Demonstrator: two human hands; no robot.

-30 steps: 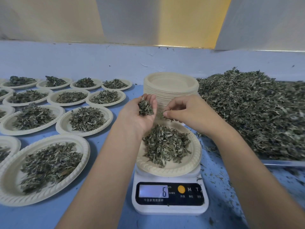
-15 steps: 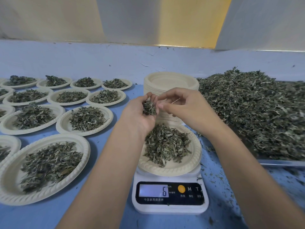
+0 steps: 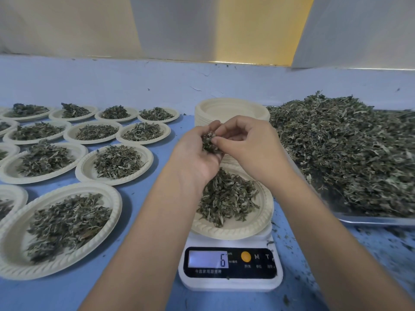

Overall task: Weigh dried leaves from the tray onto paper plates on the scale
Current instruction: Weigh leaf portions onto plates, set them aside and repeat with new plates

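Observation:
A white digital scale (image 3: 231, 269) stands at the front centre and its display reads 6. On it sits a paper plate (image 3: 251, 225) with a heap of dried leaves (image 3: 224, 196). Above that plate my left hand (image 3: 195, 156) is cupped palm up around a small clump of leaves (image 3: 208, 142). The fingertips of my right hand (image 3: 249, 147) pinch at that clump. A metal tray (image 3: 377, 221) on the right carries a big pile of dried leaves (image 3: 350, 149).
Several filled paper plates (image 3: 60, 223) cover the blue table on the left. A stack of empty plates (image 3: 231, 111) stands behind my hands. Leaf crumbs litter the table (image 3: 381, 248) right of the scale. A blue wall closes the back.
My right hand rose from over the plate and came to the leaves in my left palm, where its fingers now pinch. The scale reading stays at 6.

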